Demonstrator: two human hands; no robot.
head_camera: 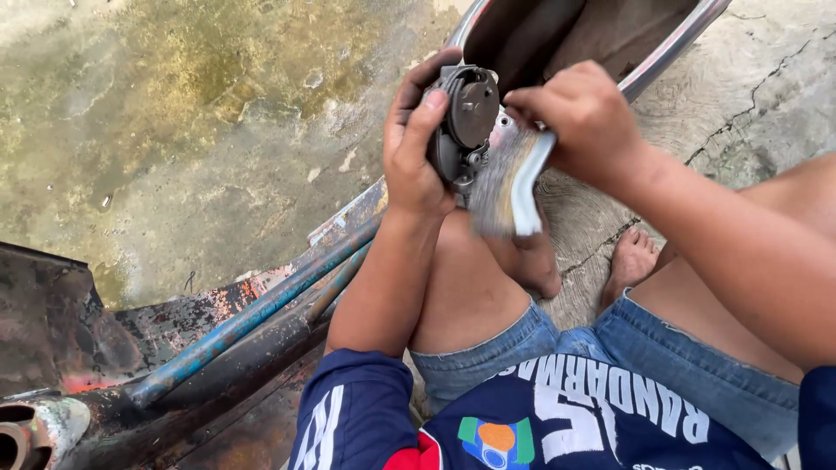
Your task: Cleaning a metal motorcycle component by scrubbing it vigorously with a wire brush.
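My left hand (412, 144) grips a dark grey metal mechanical part (464, 122) with a round cover, holding it up in front of me. My right hand (582, 113) holds a brush-like tool with a pale handle (512, 183) against the part's right side; the tool is blurred by motion. Both hands are grimy. I sit with bare knees and denim shorts (557, 348) below the hands.
A rusty blue metal frame with tubes (252, 313) runs diagonally at the lower left. A curved chrome-edged dark shell (575, 30) lies at the top. The cracked, stained concrete floor (174, 130) spreads to the left. My bare foot (629, 261) rests on the floor.
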